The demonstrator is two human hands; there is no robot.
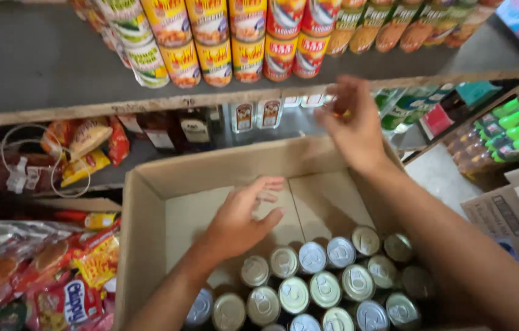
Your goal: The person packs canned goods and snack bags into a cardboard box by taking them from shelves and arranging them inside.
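Both hands are over an open cardboard box [149,202]. The left hand [241,217] hangs inside the box, palm down, fingers loosely spread and slightly curled, holding nothing; it hovers above the bare cardboard bottom, just behind the nearest tins [308,288]. These tins stand upright in rows at the near end of the box, their silver pull-tab lids facing up, packed touching one another. The right hand [352,122] is raised above the far wall of the box, near the edge of the upper shelf [45,67]. Its fingers are bunched around something small with a yellow-orange glint; blur hides what it is, so I cannot tell whether it truly grips it.

On that upper shelf stand stacked cans [228,43] with yellow, red and green labels, 2 high. Below it, a lower shelf carries dark bottles [195,125] and snack packets [87,147]. More bright snack bags [57,276] lie left of the box. Green bottles [517,125] sit at the far right, and another cardboard carton [511,214] stands beside the right forearm.
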